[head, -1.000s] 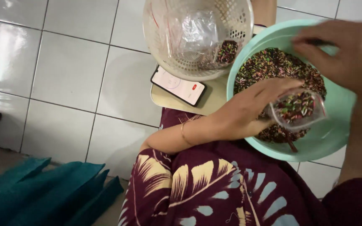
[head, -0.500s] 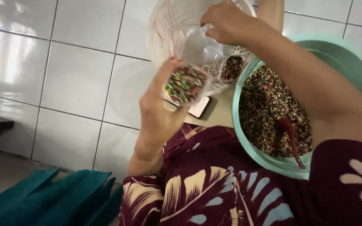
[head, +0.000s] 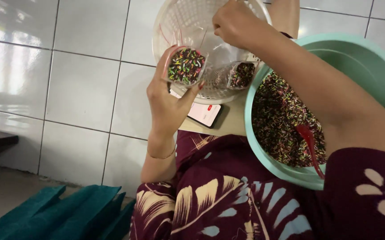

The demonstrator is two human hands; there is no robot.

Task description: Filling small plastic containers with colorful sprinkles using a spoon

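Left hand [head: 168, 100] raised, fingers clamped on sprinkle cup [head: 186, 66]; right hand [head: 234, 22] fingers pinched inside basket [head: 174, 22].

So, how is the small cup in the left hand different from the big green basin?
The small cup is clear and held up in the left hand; the green basin is opaque and rests on the lap. The cup is far smaller than the basin. Both hold coloured sprinkles.

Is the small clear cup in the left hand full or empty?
Full: the clear cup in the left hand shows multicoloured sprinkles up to its rim.
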